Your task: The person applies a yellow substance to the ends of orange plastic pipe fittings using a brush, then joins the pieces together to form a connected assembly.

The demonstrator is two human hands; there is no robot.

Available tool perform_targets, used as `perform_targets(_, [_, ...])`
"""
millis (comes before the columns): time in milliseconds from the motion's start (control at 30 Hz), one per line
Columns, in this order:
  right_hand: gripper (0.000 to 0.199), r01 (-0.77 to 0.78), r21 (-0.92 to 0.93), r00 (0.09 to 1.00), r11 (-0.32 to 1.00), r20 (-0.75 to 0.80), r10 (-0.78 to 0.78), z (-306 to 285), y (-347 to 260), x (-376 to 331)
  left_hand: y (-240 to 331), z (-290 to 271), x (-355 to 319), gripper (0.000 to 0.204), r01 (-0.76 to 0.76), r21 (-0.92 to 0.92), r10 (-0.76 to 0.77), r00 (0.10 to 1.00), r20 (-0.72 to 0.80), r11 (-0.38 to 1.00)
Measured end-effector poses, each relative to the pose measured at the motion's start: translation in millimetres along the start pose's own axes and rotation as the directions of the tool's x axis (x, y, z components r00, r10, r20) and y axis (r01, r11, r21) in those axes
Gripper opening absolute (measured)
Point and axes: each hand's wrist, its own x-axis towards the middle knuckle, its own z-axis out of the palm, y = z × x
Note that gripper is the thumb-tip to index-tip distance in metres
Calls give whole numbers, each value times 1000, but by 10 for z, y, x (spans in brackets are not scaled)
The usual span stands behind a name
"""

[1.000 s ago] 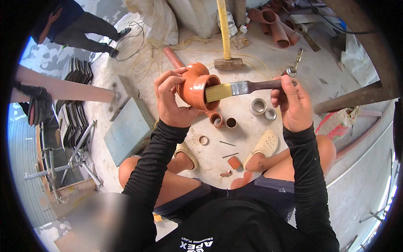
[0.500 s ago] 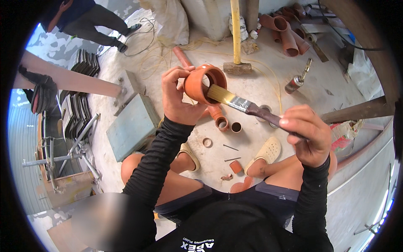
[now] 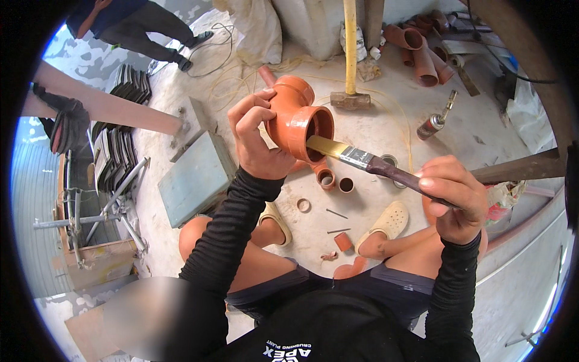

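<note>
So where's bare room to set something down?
Bare floor lies between the yellow-handled sledgehammer and the round metal tin, and between the thin yellow cord and the cylindrical gas torch. It's crowded between the beige plastic clogs, with grey metal nails and orange scraps.

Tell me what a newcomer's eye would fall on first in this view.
Probably the glossy orange pipe fitting near the centre, held in the left hand, with the bristles of a dark-handled brush at its open mouth and the right hand gripping the brush's handle. Next might come the yellow-handled sledgehammer beyond the fitting, its head on the floor. Nearer, the pale clogs stand out on the person's feet.
</note>
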Motion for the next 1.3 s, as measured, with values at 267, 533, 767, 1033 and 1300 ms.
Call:
perform_targets(267, [28, -20, -97, 1000, 995, 17, 21, -33, -31, 129, -11, -81, 101, 67, -101, 22, 102, 995, -17, 995])
perform_targets(533, [31, -549, 620, 641, 561, -118, 758, 191, -104, 35, 49, -100, 54, 67, -93, 142, 68, 983, 171, 986])
perform_targets(767, [30, -468, 836, 405, 286, -86, 910, 237, 201, -37, 108, -57, -15, 67, 5, 134, -42, 961, 273, 991])
perform_targets(1033, [31, -495, 728, 489, 474, -218, 845, 8, 363, -126, 196, -140, 61, 66, 645, -66, -461, 610, 644, 761])
perform_targets(1300, [27, -477, 528, 672, 703, -296, 679, 11, 309, -133, 264, -151, 105, 73, 810, -121, -436, 427, 792, 574])
